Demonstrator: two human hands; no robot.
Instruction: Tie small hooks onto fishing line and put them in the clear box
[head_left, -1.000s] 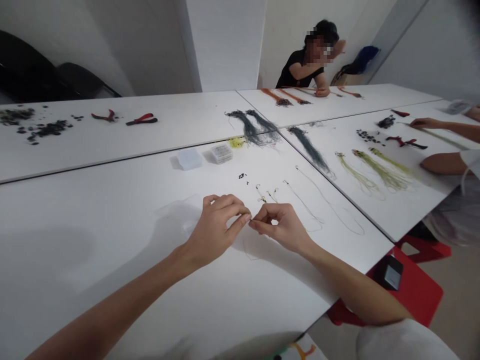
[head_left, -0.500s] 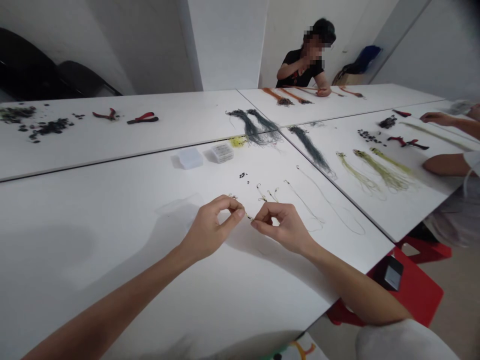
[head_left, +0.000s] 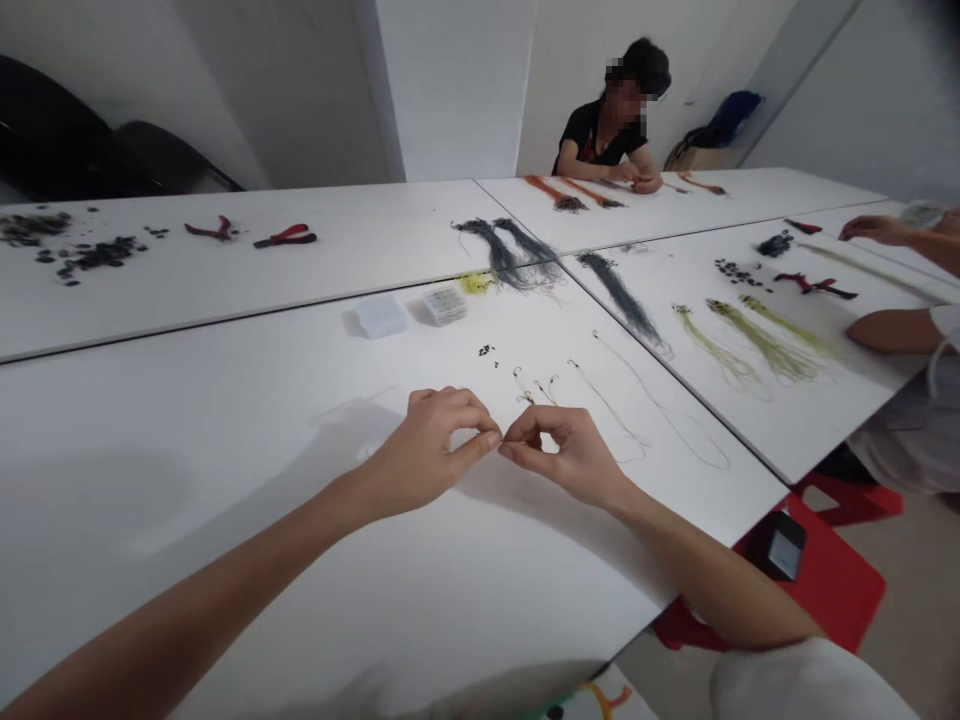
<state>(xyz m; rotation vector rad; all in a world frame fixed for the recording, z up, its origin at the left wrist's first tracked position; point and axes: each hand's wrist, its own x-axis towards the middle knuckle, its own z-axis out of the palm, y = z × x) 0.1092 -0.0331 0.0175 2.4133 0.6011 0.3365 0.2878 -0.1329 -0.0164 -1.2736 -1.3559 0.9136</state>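
Note:
Over the white table (head_left: 285, 620) my left hand (head_left: 442, 440) and my right hand (head_left: 566, 450) meet fingertip to fingertip. Both are closed in a pinch. The small yellow-and-black piece that showed between them earlier is hidden by the fingers now. Just beyond my right hand lie several small hooks (head_left: 551, 385) with yellow and black parts. To their right are a thin hooked line (head_left: 600, 398) and a longer looped line (head_left: 667, 405). Farther off lie tiny black pieces (head_left: 486, 351).
Two small plastic boxes (head_left: 381, 317) and yellow bits (head_left: 475, 284) stand ahead. Dark line bundles (head_left: 517, 255), pliers (head_left: 287, 236) and black pieces (head_left: 105, 255) lie beyond. A person (head_left: 611, 130) sits opposite. At right, another person's arm (head_left: 892, 330) is near green bundles (head_left: 772, 340).
My left hand has moved slightly right, closing the gap to my right fingertips and covering the small piece. My right hand has hardly moved. The person opposite has lowered a hand to the table.

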